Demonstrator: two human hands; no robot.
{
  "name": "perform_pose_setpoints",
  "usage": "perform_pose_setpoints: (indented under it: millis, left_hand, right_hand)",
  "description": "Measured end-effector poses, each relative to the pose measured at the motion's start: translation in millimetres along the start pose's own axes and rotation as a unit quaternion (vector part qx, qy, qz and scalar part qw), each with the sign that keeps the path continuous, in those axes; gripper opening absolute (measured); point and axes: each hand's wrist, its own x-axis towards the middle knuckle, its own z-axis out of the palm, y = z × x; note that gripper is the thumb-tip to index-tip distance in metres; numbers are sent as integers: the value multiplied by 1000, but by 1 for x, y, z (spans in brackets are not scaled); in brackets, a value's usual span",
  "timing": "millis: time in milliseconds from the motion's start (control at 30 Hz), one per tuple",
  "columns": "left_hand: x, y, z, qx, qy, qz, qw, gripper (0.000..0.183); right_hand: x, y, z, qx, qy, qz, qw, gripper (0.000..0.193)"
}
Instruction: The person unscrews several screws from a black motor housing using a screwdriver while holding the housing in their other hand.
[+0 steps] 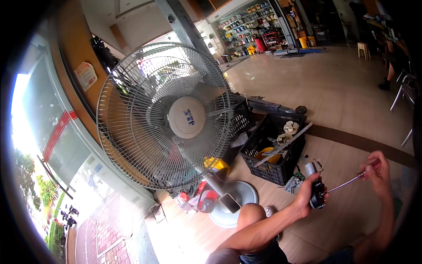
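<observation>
Low at the right, my left hand [304, 197] is closed around a black part with a silver cylinder on top, which looks like a small motor [316, 194]. My right hand [379, 172] grips a screwdriver [347, 183] by its red handle. The shaft slants down to the left, and its tip meets the side of the black part. Whether the tip sits in a screw is too small to tell. Just beyond my left hand, small loose hardware [293, 184] lies on the floor beside a black crate.
A large pedestal fan [187, 118] stands close on the left, a phone [229, 203] on its round base [249, 193]. The black crate [273, 175] holds parts and a long metal strip [285, 143]. Far right, a person's leg [390, 72] shows near a metal chair [406, 83].
</observation>
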Motion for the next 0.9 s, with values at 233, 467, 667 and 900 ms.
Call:
perform_pose_setpoints:
  millis: [233,467,667,900]
  left_hand:
    - [2,-4,-6,-9,-11,16,1000,33]
    - [0,0,-5,-8,-7,18,1000,33]
    - [-7,3,-4,-14,3,21,1000,34]
    - [2,2,-10,-21,0,-9,1000,36]
  right_hand:
    - [-6,-12,4,76,-27,-23,996,43]
    - [-9,-9,0,12,0,32,999,33]
    - [-9,-18,12,101,2,-21,995,31]
    - [-6,-10,3,54,-28,33,998,31]
